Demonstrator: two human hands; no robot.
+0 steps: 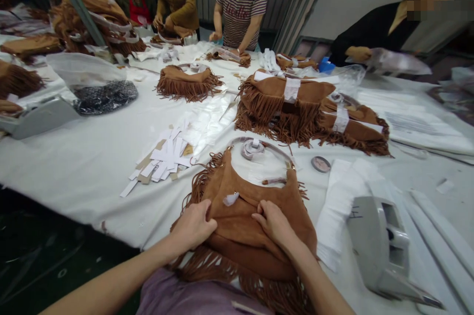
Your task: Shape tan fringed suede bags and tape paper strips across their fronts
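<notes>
A brown suede handbag (237,228) with long fringe lies flat on the white-covered table in front of me. My left hand (194,224) is closed on the suede at the bag's left side, fingers curled and thumb inward. On the other side, my right hand (273,222) pinches the suede right of the middle. Between and above my hands, a small white wrapped piece (231,199) sits at the bag's opening. The strap (276,147), wrapped in pale covering, arches away at the far end, with a wrapped coil (252,148) inside its curve.
Paper strips (163,159) lie left of the bag. Stacked fringed bags (292,95) stand beyond it, and another bag (188,80) sits farther left. A grey tape dispenser (381,246) and a tape roll (320,164) are at right. Co-workers (242,4) stand across the table.
</notes>
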